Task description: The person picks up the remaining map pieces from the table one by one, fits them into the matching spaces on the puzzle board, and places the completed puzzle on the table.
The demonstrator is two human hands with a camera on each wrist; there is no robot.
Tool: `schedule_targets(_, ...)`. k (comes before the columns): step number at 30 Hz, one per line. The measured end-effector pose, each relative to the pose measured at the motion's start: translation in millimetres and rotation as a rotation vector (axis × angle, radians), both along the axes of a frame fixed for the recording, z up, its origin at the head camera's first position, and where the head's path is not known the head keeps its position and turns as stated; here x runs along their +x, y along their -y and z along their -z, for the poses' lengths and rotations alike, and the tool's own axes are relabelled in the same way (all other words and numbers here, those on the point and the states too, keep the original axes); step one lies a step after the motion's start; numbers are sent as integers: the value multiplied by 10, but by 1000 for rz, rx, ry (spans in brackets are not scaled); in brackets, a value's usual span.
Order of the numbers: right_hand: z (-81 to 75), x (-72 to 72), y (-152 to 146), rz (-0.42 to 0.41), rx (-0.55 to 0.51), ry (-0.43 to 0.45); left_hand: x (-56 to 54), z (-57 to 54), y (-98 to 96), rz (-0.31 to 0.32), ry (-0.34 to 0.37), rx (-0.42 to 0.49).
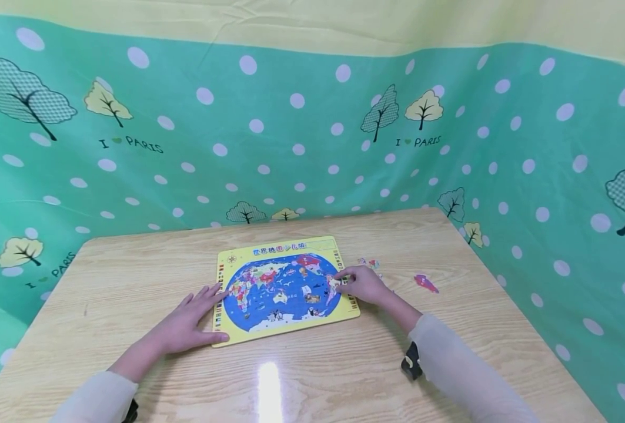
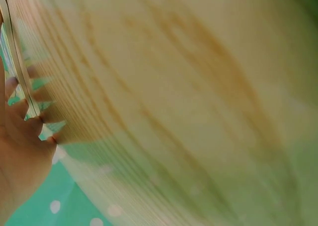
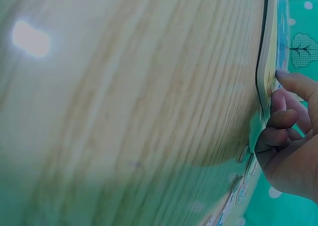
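A yellow-bordered world-map puzzle board (image 1: 344, 311) with a blue oval sea lies on the wooden table. My left hand (image 1: 190, 323) rests along its left edge, fingers spread and thumb near the lower left corner. Over the right side of the map, my right hand (image 1: 365, 285) pinches a small pinkish puzzle piece (image 1: 333, 286) at the board's surface with thumb and forefinger. The right wrist view shows the other fingers of the right hand (image 3: 293, 126) curled in. Fingertips partly cover the piece, so whether it sits fully flat I cannot tell.
A pink-purple puzzle piece (image 1: 425, 283) lies on the table (image 1: 301, 382) to the right. Several small pieces (image 1: 374, 264) lie just beyond my right hand, partly hidden by it. A green dotted curtain (image 1: 270, 170) surrounds the table at the back and sides.
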State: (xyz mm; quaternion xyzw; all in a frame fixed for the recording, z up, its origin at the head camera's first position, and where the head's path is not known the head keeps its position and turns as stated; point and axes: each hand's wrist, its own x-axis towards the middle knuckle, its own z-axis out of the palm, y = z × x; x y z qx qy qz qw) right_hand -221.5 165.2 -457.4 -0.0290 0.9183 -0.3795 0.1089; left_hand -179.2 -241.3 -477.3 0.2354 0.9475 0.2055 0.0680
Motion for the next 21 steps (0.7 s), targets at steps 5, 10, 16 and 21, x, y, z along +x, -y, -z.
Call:
schedule_targets(5, -24, -6, -7, -12, -9, -17, -2, -1, 1, 3, -1, 8)
schedule_targets(10, -81, -25, -32, 7, -30, -52, -10, 0, 0, 5, -8, 6)
schedule_targets(16, -137, -40, -132, 56, -58, 2, -8, -11, -2, 4, -10, 7)
schedule_targets(21, -175, -49, -238, 86, -45, 2, -2, -19, -5, 3, -6, 4)
